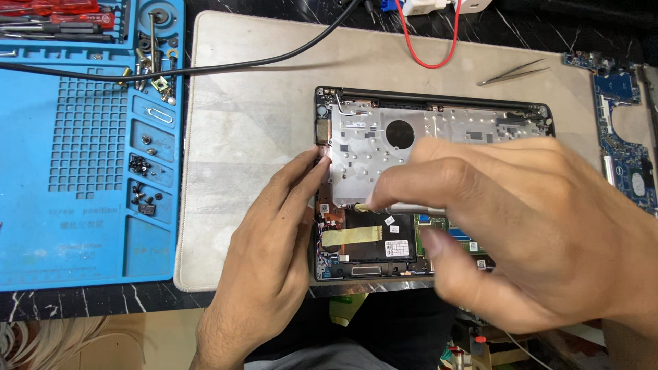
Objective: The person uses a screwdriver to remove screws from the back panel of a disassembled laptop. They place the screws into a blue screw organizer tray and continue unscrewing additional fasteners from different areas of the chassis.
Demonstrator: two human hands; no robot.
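Note:
An opened laptop base [439, 116] lies on a beige mat, its silver inner plate and black lower parts exposed. My left hand [271, 247] rests flat on the base's left edge, fingers together and pressing on the frame. Over the right half hovers my right hand [528, 233], its forefinger and thumb pinched at a small yellowish part [358, 204] near a cable in the middle of the base. A strip of yellow tape [351, 235] crosses the black panel below it. The right part of the base is hidden by my right hand.
A blue silicone work mat [89, 226] with trays of small screws lies at the left. The beige mat [247, 103] also carries steel tweezers [514, 72] at the back right. A blue circuit board [624, 137] sits at the far right. Black and red cables cross the back.

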